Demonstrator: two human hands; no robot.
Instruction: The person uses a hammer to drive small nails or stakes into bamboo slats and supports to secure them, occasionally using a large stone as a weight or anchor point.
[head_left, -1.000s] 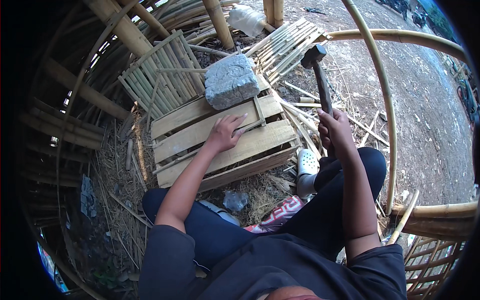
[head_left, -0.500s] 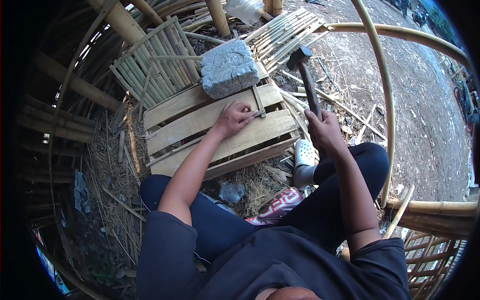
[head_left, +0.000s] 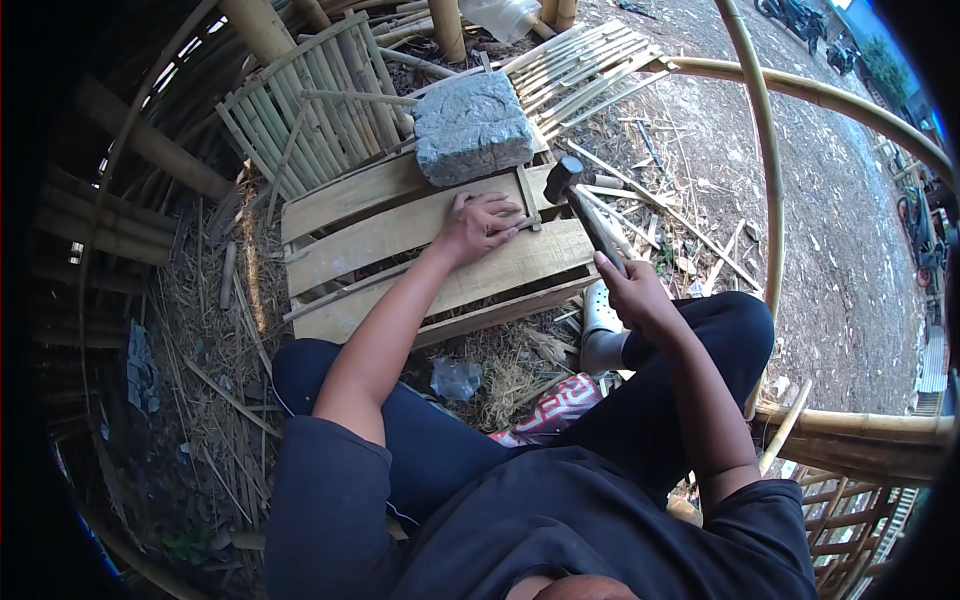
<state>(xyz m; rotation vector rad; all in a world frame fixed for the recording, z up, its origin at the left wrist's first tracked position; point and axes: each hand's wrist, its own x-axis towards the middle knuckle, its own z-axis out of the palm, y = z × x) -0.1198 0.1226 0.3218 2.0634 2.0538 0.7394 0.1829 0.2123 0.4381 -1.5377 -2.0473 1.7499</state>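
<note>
My right hand point(head_left: 637, 292) is wrapped round the dark handle of a hammer point(head_left: 597, 230). Its blocky metal head is raised over the right edge of a slatted wooden crate point(head_left: 385, 250). On the crate's top my left hand point(head_left: 480, 226) bears down with bent fingers, its fingertips at the corner where thin bamboo strips point(head_left: 527, 196) meet. The part of the strip under my fingers is hidden. A rough grey stone block point(head_left: 473, 130) rests at the back of the crate, beside the upright strip. Hammer head and left fingertips are apart.
Slatted bamboo panels point(head_left: 310, 105) point(head_left: 590, 70) lie behind the crate on both sides. Bamboo poles point(head_left: 765, 150) curve along the right. Loose strips and straw point(head_left: 215, 400) litter the ground. A clear plastic piece point(head_left: 456, 380) and a red-and-white bag point(head_left: 560, 405) lie between my legs.
The hammer has come down and left, its head nearer the strips' corner. My right hand has lowered a little. My left fingers have spread out flatter over the strip.
</note>
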